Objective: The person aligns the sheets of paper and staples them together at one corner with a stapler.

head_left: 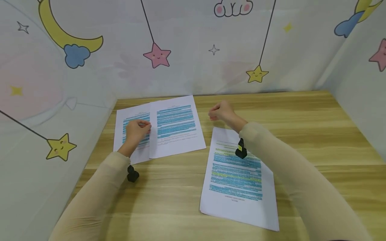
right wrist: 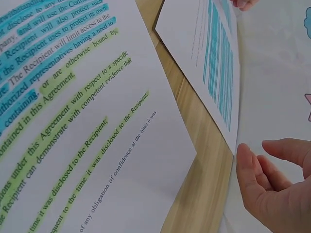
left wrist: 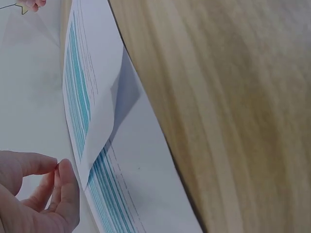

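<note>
Two overlapping printed sheets with blue highlighting lie at the back left, the upper sheet's edge curling up in the left wrist view. My left hand hovers over the left sheet, beside that edge. Its thumb and fingertips meet, with no paper visible between them. My right hand is raised past the far edge of a stack of paper, whose top page has blue and yellow-green highlighting. The right thumb and bent fingers stand apart, holding nothing.
A wooden table carries all the paper. Behind it and at both sides hang pale fabric walls printed with stars and moons. Small black devices sit at both wrists, below beige sleeves.
</note>
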